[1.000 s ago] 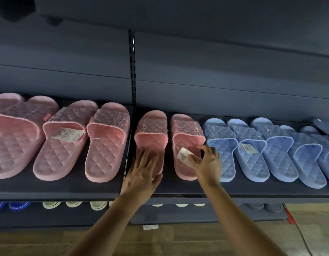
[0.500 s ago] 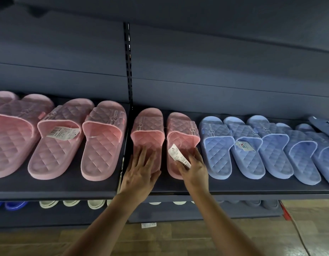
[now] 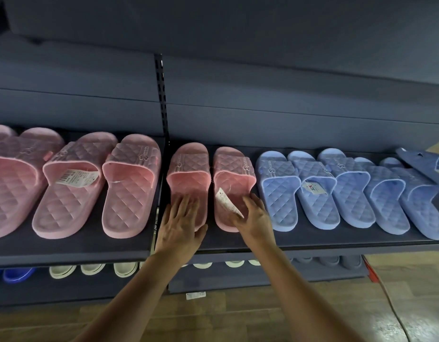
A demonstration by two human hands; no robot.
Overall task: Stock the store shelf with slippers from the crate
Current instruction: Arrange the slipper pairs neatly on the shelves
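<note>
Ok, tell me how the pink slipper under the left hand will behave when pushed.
The pink slipper lies flat on its broad sole, so it should slide along the shelf rather than tip or roll. Its thick, moulded, quilted look suggests soft foam: probably light and slightly bendy. The left hand lies flat on its heel, so little force seems needed.

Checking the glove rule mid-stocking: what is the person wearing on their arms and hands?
Nothing visible. The left forearm and right forearm are bare to the frame edge, no sleeves. The left hand and right hand have no gloves, and I see no rings, watch or bracelet.
</note>
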